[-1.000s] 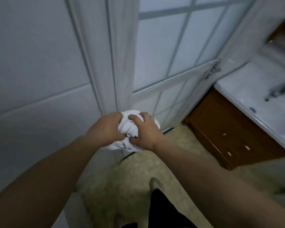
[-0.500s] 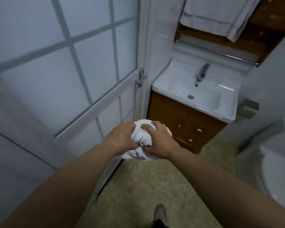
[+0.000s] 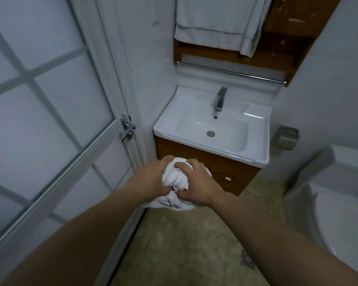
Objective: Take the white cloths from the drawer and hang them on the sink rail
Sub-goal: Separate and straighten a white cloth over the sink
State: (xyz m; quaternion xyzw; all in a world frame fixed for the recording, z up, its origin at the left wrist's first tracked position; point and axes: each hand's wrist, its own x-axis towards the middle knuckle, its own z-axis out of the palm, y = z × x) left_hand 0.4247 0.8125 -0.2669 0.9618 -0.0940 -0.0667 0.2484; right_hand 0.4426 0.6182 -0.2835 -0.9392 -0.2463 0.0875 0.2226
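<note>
1. Both bare forearms reach forward from the lower corners of the view and meet near its middle.
2. The left hand (image 3: 151, 178) is turned with its back upward, fingers curled down and inward around the bundled white cloths (image 3: 175, 182).
3. The right hand (image 3: 196, 182) faces it, knuckles up, fingers bent over the top of the bundle and thumb tucked in at its near side.
4. The two hands press close together, nearly touching at the thumbs, with the wrists level and held out in front of the body.
</note>
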